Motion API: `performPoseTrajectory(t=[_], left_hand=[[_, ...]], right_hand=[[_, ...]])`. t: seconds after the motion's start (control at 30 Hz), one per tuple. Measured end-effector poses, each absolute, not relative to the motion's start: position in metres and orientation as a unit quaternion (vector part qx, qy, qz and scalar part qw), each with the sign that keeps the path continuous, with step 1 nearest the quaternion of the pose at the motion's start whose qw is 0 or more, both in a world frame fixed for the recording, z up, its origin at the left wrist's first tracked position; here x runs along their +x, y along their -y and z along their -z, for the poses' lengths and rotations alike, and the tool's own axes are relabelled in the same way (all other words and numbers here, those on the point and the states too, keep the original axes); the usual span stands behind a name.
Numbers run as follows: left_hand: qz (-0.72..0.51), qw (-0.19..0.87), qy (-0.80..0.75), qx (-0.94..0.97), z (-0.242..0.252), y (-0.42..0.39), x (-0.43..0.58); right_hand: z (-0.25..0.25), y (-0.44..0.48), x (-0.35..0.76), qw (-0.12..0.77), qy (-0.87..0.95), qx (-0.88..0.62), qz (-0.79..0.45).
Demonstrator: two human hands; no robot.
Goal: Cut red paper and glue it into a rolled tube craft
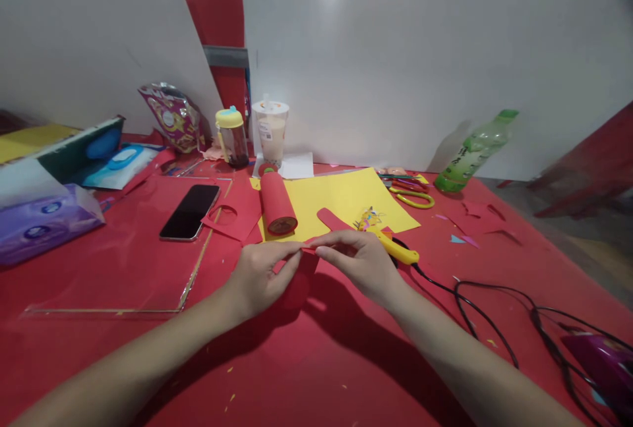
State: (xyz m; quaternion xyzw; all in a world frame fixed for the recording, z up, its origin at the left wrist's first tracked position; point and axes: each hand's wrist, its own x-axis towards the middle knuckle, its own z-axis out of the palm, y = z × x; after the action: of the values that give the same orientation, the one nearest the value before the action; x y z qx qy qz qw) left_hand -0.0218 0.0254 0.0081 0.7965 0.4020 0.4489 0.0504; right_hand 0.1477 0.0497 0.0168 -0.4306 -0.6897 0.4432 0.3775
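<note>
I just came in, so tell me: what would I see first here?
The left hand and right hand pinch a red paper in the middle of the red table. Behind lies a red roll on a yellow sheet. A phone lies left, and a green bottle leans far right.

Worktop (pixel 123 348): red surface, dotted with small paper scraps.
Phone (pixel 190 212): dark screen up, lying on a clear sheet (pixel 99 282) at left.
Red roll (pixel 277 203): on its side, at the left edge of the yellow sheet (pixel 341 196).
Scissors (pixel 413 198): yellow handles, just beyond the yellow sheet's right corner.
Yellow-handled tool (pixel 398 250): at the sheet's near edge; a black cable (pixel 484 315) loops off to the right.
Drink cup (pixel 270 130): upright, sealed, against the white board (pixel 420 64).
Small bottle (pixel 231 137): yellow lid, just left of the cup.
Green bottle (pixel 472 150): leaning against the board at right.
Foil bag (pixel 172 117): standing at left rear.
Tissue pack (pixel 44 219): purple, at far left.
</note>
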Motion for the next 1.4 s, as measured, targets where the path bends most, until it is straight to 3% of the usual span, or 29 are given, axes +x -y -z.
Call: performPoseTrajectory(t=[0.5,0.73,1.03,1.4], left_hand=[[-0.447,0.131,-0.416,0.781,-0.0124,-0.0257,-0.0225],[-0.431,0.188,-0.416,0.778,-0.0112,-0.0283,-0.0256],[-0.435,0.175,-0.407,0.784,-0.0122,-0.0282,-0.0246],[-0.423,0.195,-0.414,0.782,-0.0098,-0.0282,-0.0248]], right_hand=[[-0.0152,-0.0463,0.1519,0.416,0.846,-0.309,-0.123],[-0.0219,-0.0458,0.1522,0.402,0.816,-0.338,-0.24],[-0.0212,-0.0504,0.1524,0.368,0.694,-0.436,-0.44],[-0.0204,-0.0481,0.1512,0.354,0.672,-0.466,-0.453]])
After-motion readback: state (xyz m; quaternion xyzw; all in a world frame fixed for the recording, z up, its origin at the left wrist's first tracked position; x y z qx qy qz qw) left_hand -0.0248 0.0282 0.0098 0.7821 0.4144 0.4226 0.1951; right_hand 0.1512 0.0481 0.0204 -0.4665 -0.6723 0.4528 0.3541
